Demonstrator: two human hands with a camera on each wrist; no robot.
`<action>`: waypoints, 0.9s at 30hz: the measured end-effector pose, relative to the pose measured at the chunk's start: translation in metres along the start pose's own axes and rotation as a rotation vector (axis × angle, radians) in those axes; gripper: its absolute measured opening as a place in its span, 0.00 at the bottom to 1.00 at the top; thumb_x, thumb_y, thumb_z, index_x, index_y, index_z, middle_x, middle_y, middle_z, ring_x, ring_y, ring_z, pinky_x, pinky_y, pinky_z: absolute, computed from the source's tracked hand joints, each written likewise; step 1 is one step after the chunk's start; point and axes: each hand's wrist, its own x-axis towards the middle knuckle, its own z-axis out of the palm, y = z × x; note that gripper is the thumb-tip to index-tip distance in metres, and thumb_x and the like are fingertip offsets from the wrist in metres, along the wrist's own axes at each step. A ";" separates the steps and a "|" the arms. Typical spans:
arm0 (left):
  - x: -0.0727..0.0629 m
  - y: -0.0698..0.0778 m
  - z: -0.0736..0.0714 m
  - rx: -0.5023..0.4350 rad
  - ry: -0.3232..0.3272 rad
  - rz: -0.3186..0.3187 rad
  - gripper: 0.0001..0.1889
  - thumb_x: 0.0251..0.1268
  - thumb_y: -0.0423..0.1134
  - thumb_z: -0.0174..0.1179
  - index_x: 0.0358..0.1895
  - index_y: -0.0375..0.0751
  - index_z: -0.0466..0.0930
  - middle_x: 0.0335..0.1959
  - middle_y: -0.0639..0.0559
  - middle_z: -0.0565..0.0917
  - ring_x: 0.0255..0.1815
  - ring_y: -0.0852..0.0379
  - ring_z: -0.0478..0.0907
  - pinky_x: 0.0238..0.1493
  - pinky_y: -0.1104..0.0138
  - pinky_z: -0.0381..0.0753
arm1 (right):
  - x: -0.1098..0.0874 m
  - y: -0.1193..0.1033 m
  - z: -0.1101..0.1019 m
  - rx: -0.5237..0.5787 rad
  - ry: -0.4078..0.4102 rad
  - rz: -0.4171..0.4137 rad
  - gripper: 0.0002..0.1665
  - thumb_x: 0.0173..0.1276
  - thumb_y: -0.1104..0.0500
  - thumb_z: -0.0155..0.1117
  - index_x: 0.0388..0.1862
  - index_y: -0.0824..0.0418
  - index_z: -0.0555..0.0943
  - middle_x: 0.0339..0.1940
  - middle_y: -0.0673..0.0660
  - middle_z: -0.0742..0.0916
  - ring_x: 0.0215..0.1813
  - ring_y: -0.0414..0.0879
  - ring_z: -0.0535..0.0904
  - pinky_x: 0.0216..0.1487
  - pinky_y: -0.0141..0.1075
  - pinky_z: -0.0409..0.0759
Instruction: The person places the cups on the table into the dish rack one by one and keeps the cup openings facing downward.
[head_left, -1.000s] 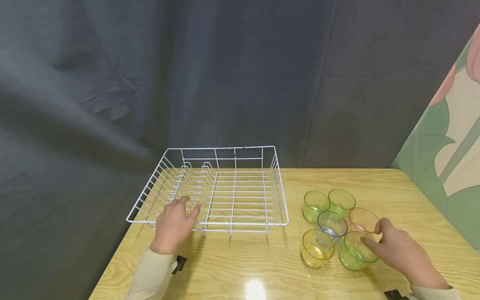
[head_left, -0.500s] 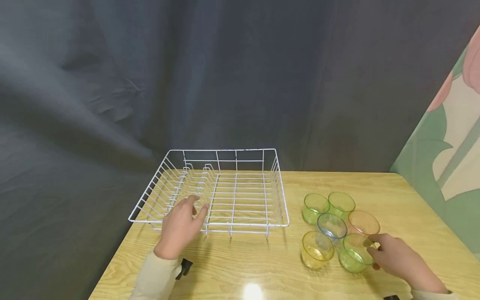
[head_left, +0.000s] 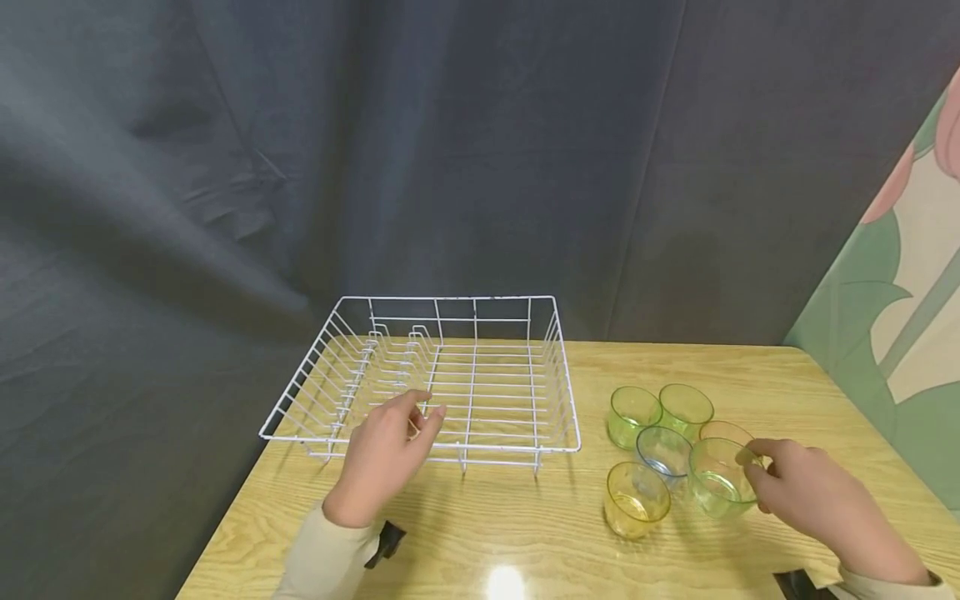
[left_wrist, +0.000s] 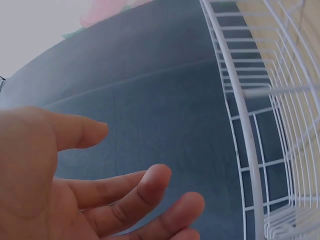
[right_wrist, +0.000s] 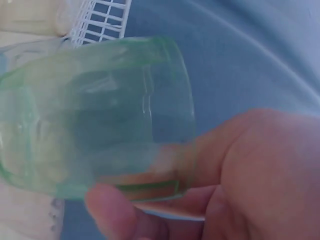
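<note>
My right hand (head_left: pixel 810 492) pinches the right wall of a clear green glass cup (head_left: pixel 712 498) at its rim. In the right wrist view this green cup (right_wrist: pixel 100 120) fills much of the picture, one digit in front of its wall and another seen through it. My left hand (head_left: pixel 386 454) hovers at the front rim of a white wire dish rack (head_left: pixel 495 448), fingers loosely bent and holding nothing. The left wrist view shows that hand (left_wrist: pixel 115 195) apart from the rack's rim (left_wrist: pixel 245 120).
Beside the held cup stand a yellow cup (head_left: pixel 636 508), a blue cup (head_left: pixel 663 446), a partly hidden pink cup (head_left: pixel 723 431) and two more green cups, one green cup (head_left: pixel 630 417) at the left. A dark curtain (head_left: pixel 480 167) hangs behind the wooden table (head_left: pixel 450 533).
My right hand has taken hold of the near green cup and raised it a little, so it now covers part of the pink cup. The left hand has drifted right along the rack's front.
</note>
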 end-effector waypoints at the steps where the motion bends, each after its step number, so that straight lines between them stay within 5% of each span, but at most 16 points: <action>1: 0.000 0.002 0.000 -0.015 -0.013 0.004 0.19 0.72 0.50 0.59 0.54 0.39 0.83 0.27 0.60 0.79 0.27 0.64 0.76 0.27 0.66 0.76 | 0.000 -0.003 -0.002 -0.013 0.015 -0.001 0.26 0.78 0.55 0.46 0.60 0.75 0.75 0.18 0.49 0.80 0.18 0.43 0.67 0.20 0.39 0.63; 7: -0.001 0.010 0.005 -0.065 -0.064 0.022 0.18 0.73 0.50 0.58 0.52 0.40 0.85 0.28 0.60 0.80 0.28 0.66 0.76 0.32 0.66 0.77 | -0.003 -0.017 -0.011 -0.091 0.106 -0.018 0.27 0.78 0.53 0.44 0.61 0.71 0.77 0.19 0.49 0.77 0.22 0.44 0.68 0.20 0.40 0.63; 15: -0.001 0.019 0.015 -0.053 -0.070 0.061 0.21 0.74 0.52 0.56 0.54 0.37 0.82 0.29 0.60 0.80 0.27 0.66 0.75 0.29 0.68 0.76 | -0.003 -0.052 -0.007 -0.052 0.282 -0.082 0.25 0.76 0.55 0.46 0.60 0.71 0.77 0.13 0.47 0.71 0.15 0.42 0.61 0.16 0.37 0.57; 21: -0.001 0.031 0.025 -0.148 -0.134 0.084 0.22 0.77 0.54 0.51 0.54 0.39 0.79 0.36 0.57 0.80 0.31 0.64 0.75 0.33 0.68 0.75 | 0.007 -0.089 0.006 0.046 0.431 -0.163 0.19 0.75 0.56 0.53 0.55 0.67 0.80 0.17 0.49 0.80 0.16 0.42 0.67 0.17 0.38 0.63; 27: 0.003 0.043 0.035 -0.235 -0.230 0.124 0.25 0.81 0.58 0.40 0.45 0.44 0.81 0.34 0.55 0.84 0.29 0.65 0.77 0.34 0.68 0.77 | 0.019 -0.125 0.029 0.175 0.485 -0.230 0.16 0.73 0.58 0.56 0.53 0.64 0.82 0.24 0.51 0.86 0.20 0.41 0.73 0.25 0.39 0.71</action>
